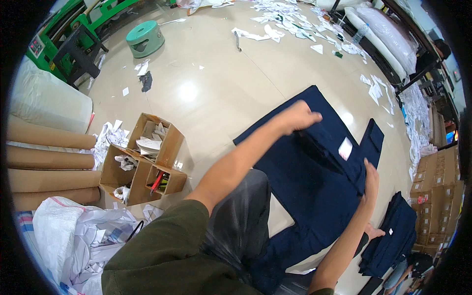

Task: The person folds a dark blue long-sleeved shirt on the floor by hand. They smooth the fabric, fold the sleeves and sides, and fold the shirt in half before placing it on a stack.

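Note:
Dark navy fabric pieces (302, 180) lie spread over the floor and partly over my legs. My left hand (300, 118) is above their upper part, fingers curled at a raised fold; whether cloth is pinched in it is unclear. At the right edge my right hand (370, 179) rests against the cloth, its fingers partly hidden. A small white paper label (345, 148) lies on the cloth between the hands. A narrow folded navy piece (372, 142) sticks out at the upper right. To the right sits a stack of folded navy cloth (392, 236) with a small white tag.
Cardboard boxes (173, 147) with paper and tools stand left, near brown rolls (51, 158) and a white sack (59, 228). A green stool (145, 38) stands upper left. White scraps (287, 18) litter the floor. Cartons (438, 195) and another person (400, 274) are at right.

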Demonstrator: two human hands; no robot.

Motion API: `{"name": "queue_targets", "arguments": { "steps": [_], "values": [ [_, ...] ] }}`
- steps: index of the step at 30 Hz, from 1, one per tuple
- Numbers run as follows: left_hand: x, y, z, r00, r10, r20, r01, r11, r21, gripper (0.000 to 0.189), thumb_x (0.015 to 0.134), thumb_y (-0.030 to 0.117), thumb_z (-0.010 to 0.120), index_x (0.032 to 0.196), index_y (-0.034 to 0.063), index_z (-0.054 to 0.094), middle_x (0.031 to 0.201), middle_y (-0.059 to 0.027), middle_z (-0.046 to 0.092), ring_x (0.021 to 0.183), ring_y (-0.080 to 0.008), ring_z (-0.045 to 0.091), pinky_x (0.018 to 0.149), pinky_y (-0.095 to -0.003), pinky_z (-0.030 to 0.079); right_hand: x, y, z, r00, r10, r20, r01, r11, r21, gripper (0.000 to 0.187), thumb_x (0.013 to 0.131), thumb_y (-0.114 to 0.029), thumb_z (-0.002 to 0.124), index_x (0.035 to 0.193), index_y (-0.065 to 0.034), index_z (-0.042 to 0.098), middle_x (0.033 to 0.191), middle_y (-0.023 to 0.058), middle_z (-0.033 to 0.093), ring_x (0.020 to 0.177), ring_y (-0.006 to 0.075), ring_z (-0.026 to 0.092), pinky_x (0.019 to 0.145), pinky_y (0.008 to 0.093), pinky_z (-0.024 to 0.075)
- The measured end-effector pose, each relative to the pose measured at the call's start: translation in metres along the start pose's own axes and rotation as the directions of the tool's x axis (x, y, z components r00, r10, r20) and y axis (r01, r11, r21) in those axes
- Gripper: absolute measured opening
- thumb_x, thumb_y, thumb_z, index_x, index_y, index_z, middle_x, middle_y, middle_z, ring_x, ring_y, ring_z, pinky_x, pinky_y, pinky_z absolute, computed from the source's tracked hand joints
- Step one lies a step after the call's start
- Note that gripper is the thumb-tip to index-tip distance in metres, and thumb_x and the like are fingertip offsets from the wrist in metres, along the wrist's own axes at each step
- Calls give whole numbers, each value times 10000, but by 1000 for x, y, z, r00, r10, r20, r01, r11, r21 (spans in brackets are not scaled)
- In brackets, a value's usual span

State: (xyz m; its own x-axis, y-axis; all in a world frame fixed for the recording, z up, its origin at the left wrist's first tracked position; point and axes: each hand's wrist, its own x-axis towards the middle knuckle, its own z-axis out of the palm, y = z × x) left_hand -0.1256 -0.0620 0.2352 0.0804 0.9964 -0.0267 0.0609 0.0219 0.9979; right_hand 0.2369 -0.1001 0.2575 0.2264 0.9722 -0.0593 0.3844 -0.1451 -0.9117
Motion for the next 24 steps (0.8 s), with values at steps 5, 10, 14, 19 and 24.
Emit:
{"name": "queue_targets", "arguments": {
  "steps": [5,10,14,19,24],
  "values": [
    [12,46,-158,972,-132,-195,161,977,143,432,932,422,735,863,-4,767,695,-40,659,563,-140,562,491,-333,420,57,-92,141,957,-58,286,1,981,195,378,1015,-319,676,1105,41,751,1039,104,739,962,195,674,883,336,514],
    [20,35,-298,939,74,-335,36,950,311,476,985,426,712,1018,-45,770,843,-51,707,735,-137,625,661,-325,492,92,-134,276,956,-20,291,-84,937,339,421,1033,-302,653,1256,55,678,1173,172,717,1082,269,669,962,407,513],
    [8,-21,-369,861,84,-501,304,705,641,603,877,493,782,842,-106,717,756,-231,703,704,-295,687,663,-442,518,57,-89,381,947,-85,311,9,971,239,353,1038,-342,635,1129,-4,682,975,108,696,920,227,678,831,412,555],
    [-21,-122,-371,531,-235,-814,840,269,471,655,927,382,715,1440,6,557,1456,-253,581,1342,-432,577,1110,-573,440,-40,16,396,682,149,716,-140,988,-71,487,1115,-393,489,1157,77,612,980,204,724,699,245,739,555,354,619],
    [-4,-180,-288,732,-98,-675,655,376,655,594,1000,368,632,1461,13,509,1498,-266,506,1404,-429,495,1107,-636,406,-93,81,293,793,194,578,-208,977,-44,411,1114,-332,510,1195,45,654,952,145,735,674,160,687,552,293,541]
  ]
}}
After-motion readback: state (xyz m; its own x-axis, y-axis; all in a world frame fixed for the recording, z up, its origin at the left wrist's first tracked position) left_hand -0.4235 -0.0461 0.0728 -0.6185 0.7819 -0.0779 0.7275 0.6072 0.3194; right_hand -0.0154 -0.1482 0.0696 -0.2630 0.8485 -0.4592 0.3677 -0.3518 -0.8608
